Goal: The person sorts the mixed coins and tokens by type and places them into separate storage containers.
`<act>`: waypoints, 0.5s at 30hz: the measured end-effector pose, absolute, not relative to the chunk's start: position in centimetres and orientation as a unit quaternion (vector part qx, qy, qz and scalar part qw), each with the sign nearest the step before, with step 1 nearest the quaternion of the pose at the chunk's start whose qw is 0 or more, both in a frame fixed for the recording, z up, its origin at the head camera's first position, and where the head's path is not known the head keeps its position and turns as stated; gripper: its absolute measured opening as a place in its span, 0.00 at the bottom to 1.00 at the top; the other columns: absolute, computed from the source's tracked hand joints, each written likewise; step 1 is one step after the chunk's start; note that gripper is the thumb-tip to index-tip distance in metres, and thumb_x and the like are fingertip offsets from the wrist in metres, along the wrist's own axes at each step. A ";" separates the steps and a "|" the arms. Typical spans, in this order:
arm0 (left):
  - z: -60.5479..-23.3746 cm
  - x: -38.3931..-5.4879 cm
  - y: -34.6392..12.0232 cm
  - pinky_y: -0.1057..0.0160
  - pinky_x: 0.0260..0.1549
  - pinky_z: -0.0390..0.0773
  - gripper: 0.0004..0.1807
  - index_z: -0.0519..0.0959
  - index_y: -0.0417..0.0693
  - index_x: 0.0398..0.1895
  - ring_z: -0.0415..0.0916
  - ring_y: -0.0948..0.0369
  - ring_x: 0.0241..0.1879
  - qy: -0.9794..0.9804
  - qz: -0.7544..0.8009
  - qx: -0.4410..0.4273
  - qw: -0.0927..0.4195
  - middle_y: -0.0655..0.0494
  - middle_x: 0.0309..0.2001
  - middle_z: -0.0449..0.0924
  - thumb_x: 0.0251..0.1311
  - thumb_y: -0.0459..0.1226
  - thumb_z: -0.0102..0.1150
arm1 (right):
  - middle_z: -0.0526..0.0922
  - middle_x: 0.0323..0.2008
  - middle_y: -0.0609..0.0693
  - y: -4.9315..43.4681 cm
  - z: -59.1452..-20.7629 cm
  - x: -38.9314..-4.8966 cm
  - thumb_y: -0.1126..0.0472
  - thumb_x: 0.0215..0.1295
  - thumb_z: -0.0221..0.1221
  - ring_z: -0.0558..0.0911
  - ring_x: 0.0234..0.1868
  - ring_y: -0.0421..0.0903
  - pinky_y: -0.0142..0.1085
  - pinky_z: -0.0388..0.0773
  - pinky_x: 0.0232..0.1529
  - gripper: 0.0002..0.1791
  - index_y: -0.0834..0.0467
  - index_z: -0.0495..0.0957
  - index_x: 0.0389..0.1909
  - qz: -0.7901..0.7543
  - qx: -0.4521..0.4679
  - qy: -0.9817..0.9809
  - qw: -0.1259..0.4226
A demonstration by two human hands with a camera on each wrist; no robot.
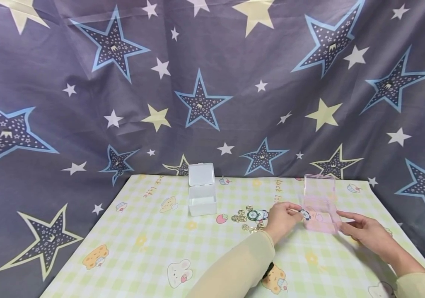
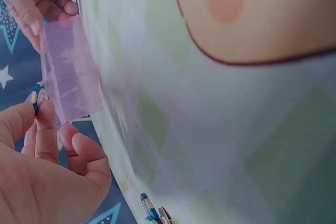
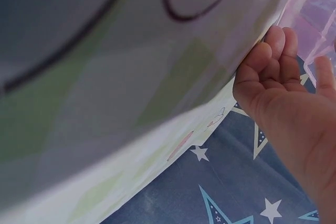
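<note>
My left hand (image 1: 282, 221) pinches a dark-rimmed poker chip (image 1: 304, 214) with a pale centre at the left side of a clear pink plastic box (image 1: 320, 227). In the left wrist view that chip (image 2: 38, 99) looks blue and stands on edge between thumb and fingertips, beside the pink wall. My right hand (image 1: 370, 235) holds the box by its right side, thumb and forefinger at the wall, other fingers curled. The box's lid (image 1: 319, 186) stands raised at the back. Left of my left hand lie several poker chips (image 1: 256, 215) and gold coins (image 1: 240, 217).
A white plastic box (image 1: 203, 207) with its lid (image 1: 201, 174) raised stands at the back, left of the coins. A green checked cloth (image 1: 130, 248) with cartoon prints covers the table. Behind it hangs a dark star-patterned curtain (image 1: 227, 54).
</note>
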State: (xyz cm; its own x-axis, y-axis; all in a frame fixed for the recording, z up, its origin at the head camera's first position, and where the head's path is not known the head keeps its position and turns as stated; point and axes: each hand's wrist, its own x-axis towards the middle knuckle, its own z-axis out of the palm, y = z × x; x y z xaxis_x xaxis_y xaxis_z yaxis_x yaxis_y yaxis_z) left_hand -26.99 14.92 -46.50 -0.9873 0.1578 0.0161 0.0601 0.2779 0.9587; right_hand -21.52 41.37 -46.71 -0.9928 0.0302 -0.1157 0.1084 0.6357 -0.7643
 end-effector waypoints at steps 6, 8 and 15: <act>-46.4 -26.8 15.2 0.70 0.23 0.72 0.11 0.92 0.54 0.48 0.76 0.68 0.22 0.784 0.612 0.071 0.078 0.61 0.31 0.91 0.62 0.35 0.74 | 0.91 0.45 0.53 41.5 -46.9 -21.7 0.47 0.78 0.63 0.82 0.37 0.37 0.34 0.77 0.35 0.41 0.66 0.63 0.80 -0.426 0.030 0.903 0.040; -46.4 -26.8 15.2 0.70 0.19 0.68 0.14 0.91 0.54 0.51 0.73 0.66 0.19 0.781 0.614 0.071 0.088 0.61 0.30 0.91 0.63 0.35 0.74 | 0.91 0.45 0.52 41.5 -46.9 -21.7 0.48 0.78 0.63 0.82 0.37 0.37 0.34 0.77 0.35 0.40 0.66 0.63 0.80 -0.427 0.030 0.903 0.039; -46.6 -26.7 15.1 0.71 0.20 0.71 0.16 0.90 0.55 0.55 0.80 0.66 0.25 0.779 0.615 0.077 0.094 0.61 0.34 0.93 0.64 0.34 0.74 | 0.90 0.46 0.52 41.5 -46.8 -21.7 0.46 0.79 0.62 0.82 0.39 0.37 0.32 0.78 0.38 0.41 0.65 0.63 0.81 -0.419 0.030 0.906 0.047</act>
